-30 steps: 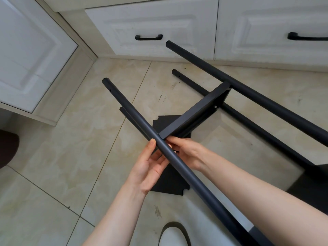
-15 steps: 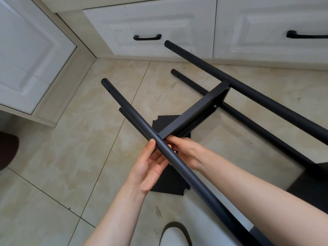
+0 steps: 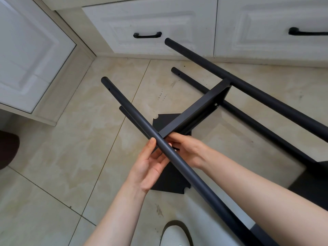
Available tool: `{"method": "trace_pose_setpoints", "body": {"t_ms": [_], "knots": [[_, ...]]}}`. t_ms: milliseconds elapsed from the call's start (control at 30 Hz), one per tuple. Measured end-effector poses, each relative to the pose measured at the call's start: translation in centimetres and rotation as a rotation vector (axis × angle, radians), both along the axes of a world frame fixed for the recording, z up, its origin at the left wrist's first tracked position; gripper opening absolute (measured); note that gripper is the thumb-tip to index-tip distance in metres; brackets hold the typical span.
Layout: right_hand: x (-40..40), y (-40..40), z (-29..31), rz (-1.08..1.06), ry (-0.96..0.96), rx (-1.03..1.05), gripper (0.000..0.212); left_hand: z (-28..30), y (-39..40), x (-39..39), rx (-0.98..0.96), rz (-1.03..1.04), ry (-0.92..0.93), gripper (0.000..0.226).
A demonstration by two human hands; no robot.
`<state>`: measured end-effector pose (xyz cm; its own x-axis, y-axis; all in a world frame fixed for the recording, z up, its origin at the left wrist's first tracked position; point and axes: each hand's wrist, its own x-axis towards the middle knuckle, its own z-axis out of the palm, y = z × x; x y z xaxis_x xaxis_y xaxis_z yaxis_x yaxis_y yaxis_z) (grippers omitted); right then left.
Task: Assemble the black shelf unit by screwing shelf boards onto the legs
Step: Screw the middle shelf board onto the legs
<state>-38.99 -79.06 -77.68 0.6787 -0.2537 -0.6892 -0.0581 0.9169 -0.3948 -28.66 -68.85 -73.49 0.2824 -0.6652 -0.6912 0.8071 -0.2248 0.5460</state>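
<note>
- Fingers point(image 3: 156, 157) of left hand point(image 3: 149, 167) stay loosely cradling the near leg point(image 3: 134, 121); right hand point(image 3: 188, 148) still pinches at the shelf board point(image 3: 193, 112) joint.
- Nothing has shifted; fastening continues there.

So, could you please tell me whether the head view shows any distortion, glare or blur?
Head view: wide-angle bowing bends the cabinet fronts near the edges; soft daylight sheen on the floor tiles, no harsh glare; near leg and both hands look sharp.
</note>
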Motion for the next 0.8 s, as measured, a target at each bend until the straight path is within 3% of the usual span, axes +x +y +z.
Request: {"method": "trace_pose_setpoints", "body": {"t_ms": [667, 800], "knots": [[-0.12, 0.06, -0.4, 0.03, -0.005, -0.012, 0.044, -0.2, 0.03, 0.09, 0.003, -0.002, -0.006, 0.045], [-0.14, 0.01, -0.3, -0.006, -0.021, -0.001, 0.037, -0.21, 0.03, 0.01, 0.006, 0.001, -0.014, 0.04]]}}
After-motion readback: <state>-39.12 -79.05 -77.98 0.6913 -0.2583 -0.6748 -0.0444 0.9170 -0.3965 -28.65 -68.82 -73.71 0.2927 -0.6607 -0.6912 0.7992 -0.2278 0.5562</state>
